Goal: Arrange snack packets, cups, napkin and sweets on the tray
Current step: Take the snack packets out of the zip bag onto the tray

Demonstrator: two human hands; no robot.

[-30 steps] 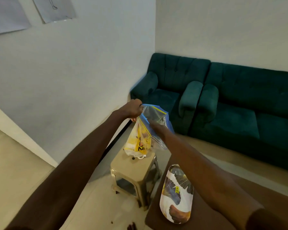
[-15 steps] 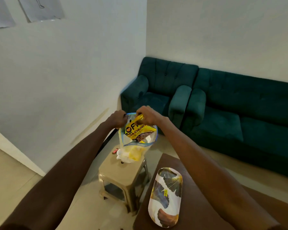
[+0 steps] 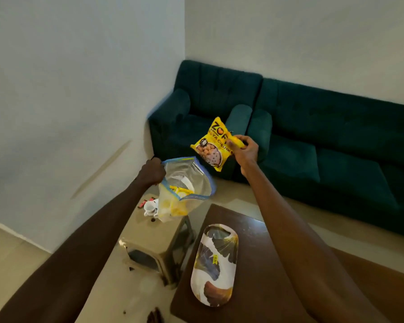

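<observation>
Right hand (image 3: pixel 244 152): my fingers (image 3: pixel 238 145) are pinched on the right edge of the yellow snack packet (image 3: pixel 214 145), holding it in the air above the floor, in front of the green sofa (image 3: pixel 313 141)
Left hand (image 3: pixel 152 171): closed in a fist on the rim of the clear zip bag (image 3: pixel 184 183), which hangs open with its bottom resting on the beige stool (image 3: pixel 154 238)
How the packet handles: I judge it light, puffed and crinkly, the film a little slick; a pinch along the sealed edge suits it, since squeezing the middle could crush what is inside
How the bag handles: limp and floppy, so it needs the rim held up; more yellow packets show through it
Packet to tray: the patterned oval tray (image 3: pixel 216 264) lies bare on the brown tabletop (image 3: pixel 266 276), below the packet and nearer to me, well apart from it
Other pieces: a white cup (image 3: pixel 149 207) stands on the stool just beside the bag, with small dark wrapped bits near it that I cannot make out
Stage: nothing sits on the tray yet; I judge the packet is the first thing bound for it
</observation>
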